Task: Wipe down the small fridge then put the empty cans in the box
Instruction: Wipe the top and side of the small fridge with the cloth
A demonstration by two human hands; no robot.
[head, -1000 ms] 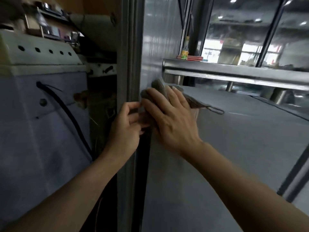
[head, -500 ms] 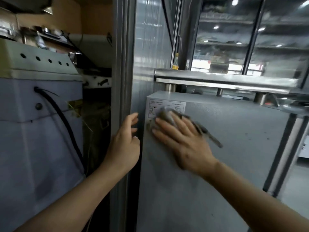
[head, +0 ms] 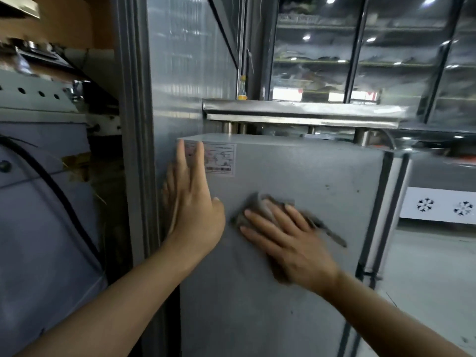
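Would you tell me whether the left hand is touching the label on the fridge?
Touching: in the head view the left hand lies flat on the fridge, its straight fingers overlapping the label.

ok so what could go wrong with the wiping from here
The cloth under the right hand could sweep up onto the paper label on the fridge side and scuff or lift it. The left hand rests flat by the narrow gap at the wall panel; fingers might get pinched there.

left grip (head: 192,202) flat, fingers straight, right grip (head: 291,238) flat, fingers spread
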